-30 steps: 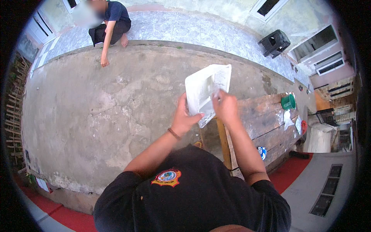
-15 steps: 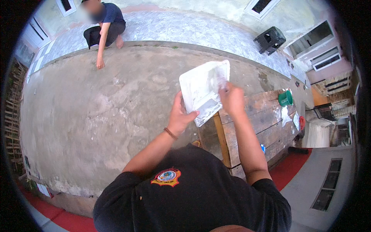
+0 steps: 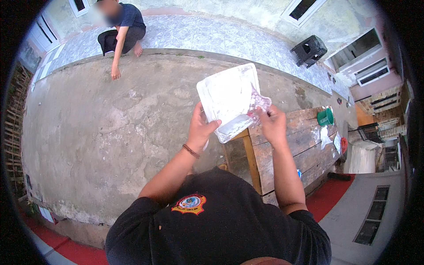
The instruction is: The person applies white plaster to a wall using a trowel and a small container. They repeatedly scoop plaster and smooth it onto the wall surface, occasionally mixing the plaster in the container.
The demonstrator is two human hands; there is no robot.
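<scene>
My left hand [image 3: 203,127] grips the lower left edge of a white, rectangular, shallow plastic container [image 3: 226,92], held tilted in front of me. Its thumb presses over the near rim; the other fingers are mostly hidden behind. A crumpled cloth [image 3: 261,101] with a pinkish-purple pattern is pinched in my right hand [image 3: 274,127] at the container's right side. Part of the cloth lies against the inside of the container. Whitish smears and a greyish area show on the inner surface.
To the right stands a wooden plank table [image 3: 300,154] carrying a green cup [image 3: 325,116] and white scraps [image 3: 325,137]. A black stool [image 3: 309,51] is on the tiled ledge. At the far left another person [image 3: 126,33] squats, one hand reaching to the concrete ground [image 3: 110,132].
The container has shifted slightly left and turned a little. My right hand has moved right and down from its inner face, and the cloth shows more clearly.
</scene>
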